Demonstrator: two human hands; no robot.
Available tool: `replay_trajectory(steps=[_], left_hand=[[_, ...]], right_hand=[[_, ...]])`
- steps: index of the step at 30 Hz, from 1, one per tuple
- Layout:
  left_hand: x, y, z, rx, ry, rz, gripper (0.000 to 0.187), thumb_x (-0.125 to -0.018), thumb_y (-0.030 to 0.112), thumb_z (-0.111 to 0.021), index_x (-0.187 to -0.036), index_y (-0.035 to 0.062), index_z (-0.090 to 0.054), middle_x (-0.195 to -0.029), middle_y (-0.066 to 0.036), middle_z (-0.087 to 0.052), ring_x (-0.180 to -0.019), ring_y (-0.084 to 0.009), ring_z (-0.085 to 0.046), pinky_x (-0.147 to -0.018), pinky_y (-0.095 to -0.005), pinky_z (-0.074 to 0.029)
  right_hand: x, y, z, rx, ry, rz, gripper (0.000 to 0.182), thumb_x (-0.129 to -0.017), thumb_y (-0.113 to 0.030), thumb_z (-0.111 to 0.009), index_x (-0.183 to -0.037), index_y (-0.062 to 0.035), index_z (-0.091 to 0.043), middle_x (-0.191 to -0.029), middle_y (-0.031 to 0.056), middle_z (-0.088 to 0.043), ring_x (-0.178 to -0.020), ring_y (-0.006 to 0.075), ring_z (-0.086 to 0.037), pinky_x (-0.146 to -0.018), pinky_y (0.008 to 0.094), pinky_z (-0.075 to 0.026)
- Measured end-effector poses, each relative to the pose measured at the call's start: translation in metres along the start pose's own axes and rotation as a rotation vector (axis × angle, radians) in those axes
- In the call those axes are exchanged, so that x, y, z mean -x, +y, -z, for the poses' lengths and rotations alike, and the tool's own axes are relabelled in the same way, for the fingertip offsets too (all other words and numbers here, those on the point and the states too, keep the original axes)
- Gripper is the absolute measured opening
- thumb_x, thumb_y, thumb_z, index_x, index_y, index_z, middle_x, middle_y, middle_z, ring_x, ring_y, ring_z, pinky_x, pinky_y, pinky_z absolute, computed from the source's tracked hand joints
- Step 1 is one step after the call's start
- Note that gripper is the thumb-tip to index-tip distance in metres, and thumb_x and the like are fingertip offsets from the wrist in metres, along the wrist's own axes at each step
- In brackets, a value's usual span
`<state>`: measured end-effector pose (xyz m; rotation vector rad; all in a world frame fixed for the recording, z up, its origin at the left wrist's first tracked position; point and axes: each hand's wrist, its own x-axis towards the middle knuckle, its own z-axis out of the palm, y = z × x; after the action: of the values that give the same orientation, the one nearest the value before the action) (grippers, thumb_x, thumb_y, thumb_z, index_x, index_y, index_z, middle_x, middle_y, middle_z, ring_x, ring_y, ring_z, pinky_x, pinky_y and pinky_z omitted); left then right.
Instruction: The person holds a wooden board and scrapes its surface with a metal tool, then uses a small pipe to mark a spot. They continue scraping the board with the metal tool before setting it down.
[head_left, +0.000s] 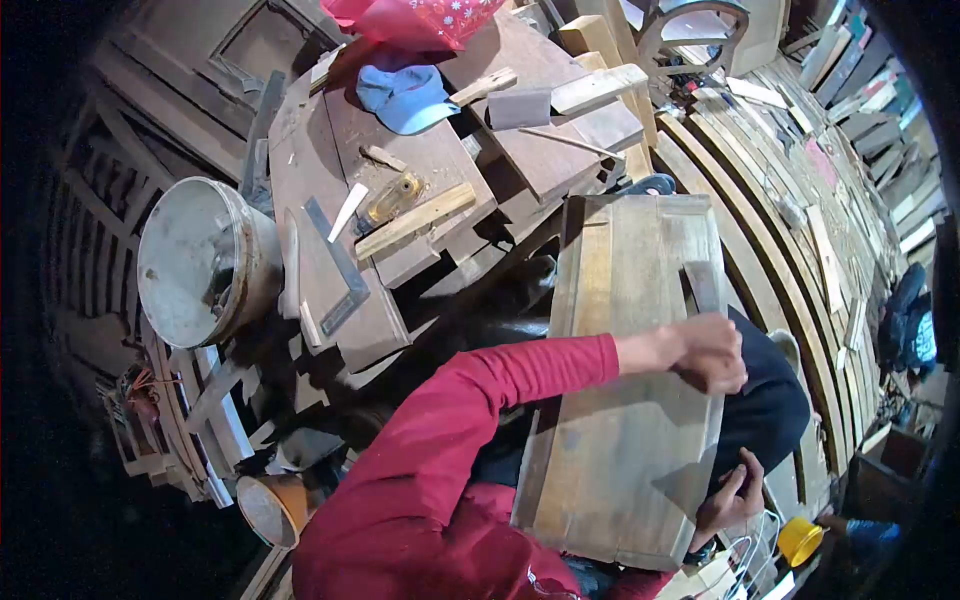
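Observation:
A wooden panel (610, 430) with raised edge strips lies across my lap, over dark trousers (765, 400). My left hand (705, 352) is a closed fist over the panel's right edge; what it grips, if anything, is hidden. Just beyond the fist, a flat grey-brown piece (705, 287) shows against the panel. My right hand (728, 500) is beside the near right edge, its fingers loosely bent and apart, with a dark band at the wrist.
On the workbench (310, 150) are a metal square (340, 270), a clear amber-handled tool (395, 197), wood strips and a blue cap (405, 97). A white bucket (255, 260) stands left. Long curved-looking boards (770, 250) run along the right. A person's arm (865, 530) reaches toward a yellow container (800, 541).

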<state>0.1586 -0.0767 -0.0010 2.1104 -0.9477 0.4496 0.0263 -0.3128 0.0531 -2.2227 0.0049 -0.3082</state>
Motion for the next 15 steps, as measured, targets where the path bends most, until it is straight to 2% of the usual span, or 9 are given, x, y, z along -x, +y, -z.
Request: replay_trajectory(steps=[1,2,4,5,6,7,9,13,15], left_hand=[[-0.005,-0.009,0.015,0.003,0.021,-0.070,0.033,-0.089,0.029,-0.056,-0.061,0.0105,-0.058,-0.055,-0.012,-0.057,-0.054,-0.0325,-0.063,-0.051,-0.0427,-0.050],[-0.005,-0.009,0.027,-0.043,0.058,0.009,0.033,-0.091,0.029,-0.055,-0.063,0.0108,-0.057,-0.055,-0.012,-0.056,-0.052,-0.0325,-0.061,-0.049,-0.0423,-0.047],[-0.008,-0.004,0.044,0.141,0.237,0.072,0.038,-0.092,0.031,-0.056,-0.060,0.0117,-0.051,-0.053,-0.012,-0.051,-0.049,-0.0332,-0.055,-0.048,-0.0428,-0.043],[-0.005,-0.002,0.057,0.240,0.216,0.154,0.041,-0.097,0.032,-0.056,-0.063,0.0093,-0.051,-0.055,-0.010,-0.051,-0.048,-0.0289,-0.050,-0.049,-0.0396,-0.043],[-0.003,0.011,0.074,0.358,0.180,0.231,0.045,-0.101,0.034,-0.055,-0.065,0.0068,-0.052,-0.056,-0.009,-0.050,-0.048,-0.0246,-0.045,-0.049,-0.0364,-0.043],[0.001,0.038,0.082,0.792,0.311,0.222,0.034,-0.102,0.028,-0.054,-0.075,0.0070,-0.050,-0.074,-0.007,-0.053,-0.063,-0.0174,-0.046,-0.060,-0.0319,-0.043],[0.012,0.056,0.098,0.984,0.263,0.344,0.048,-0.095,0.049,-0.040,-0.086,0.0043,-0.054,-0.071,-0.005,-0.053,-0.061,-0.0138,-0.046,-0.058,-0.0285,-0.039],[0.012,0.056,0.099,0.986,0.208,0.501,0.109,-0.082,0.092,-0.011,-0.108,-0.0010,-0.062,-0.066,-0.001,-0.053,-0.056,-0.0067,-0.046,-0.054,-0.0216,-0.033],[0.013,0.068,0.099,0.996,0.207,0.527,0.114,-0.079,0.095,-0.009,-0.112,-0.0010,-0.061,-0.066,-0.001,-0.052,-0.058,-0.0071,-0.047,-0.056,-0.0219,-0.034]], right_hand=[[0.000,-0.004,-0.002,0.008,0.014,0.016,0.023,-0.092,0.002,-0.052,-0.104,0.0021,-0.072,-0.079,0.0051,-0.067,-0.057,0.0083,-0.046,-0.052,0.0243,-0.034],[-0.001,-0.004,-0.002,0.017,0.035,0.034,0.023,-0.092,0.002,-0.052,-0.104,0.0021,-0.072,-0.079,0.0047,-0.066,-0.057,0.0083,-0.046,-0.053,0.0241,-0.034],[-0.002,0.010,0.002,0.004,-0.001,0.049,0.022,-0.092,0.002,-0.053,-0.102,0.0010,-0.073,-0.079,0.0042,-0.067,-0.055,0.0094,-0.046,-0.052,0.0248,-0.035],[-0.003,-0.001,0.002,0.022,-0.001,0.104,0.022,-0.091,0.002,-0.054,-0.102,0.0004,-0.073,-0.075,0.0038,-0.066,-0.055,0.0096,-0.047,-0.053,0.0247,-0.036],[-0.006,-0.015,0.001,0.058,0.008,0.144,0.022,-0.091,0.001,-0.054,-0.102,-0.0002,-0.073,-0.072,0.0033,-0.065,-0.055,0.0097,-0.048,-0.053,0.0247,-0.037],[-0.003,-0.018,0.006,0.016,-0.006,0.053,0.021,-0.090,0.001,-0.055,-0.101,-0.0004,-0.073,-0.070,0.0036,-0.064,-0.055,0.0102,-0.050,-0.053,0.0251,-0.038],[-0.002,-0.013,0.008,-0.040,-0.023,-0.026,0.020,-0.089,0.002,-0.056,-0.099,-0.0007,-0.074,-0.068,0.0052,-0.064,-0.056,0.0108,-0.055,-0.055,0.0259,-0.040],[-0.008,-0.018,0.016,-0.122,-0.101,-0.002,0.018,-0.089,0.001,-0.057,-0.097,0.0007,-0.073,-0.069,0.0066,-0.065,-0.059,0.0116,-0.059,-0.058,0.0253,-0.043],[-0.005,-0.022,0.020,-0.192,-0.120,-0.044,0.018,-0.093,-0.004,-0.057,-0.099,0.0020,-0.073,-0.066,0.0023,-0.060,-0.061,0.0080,-0.056,-0.057,0.0228,-0.042]])
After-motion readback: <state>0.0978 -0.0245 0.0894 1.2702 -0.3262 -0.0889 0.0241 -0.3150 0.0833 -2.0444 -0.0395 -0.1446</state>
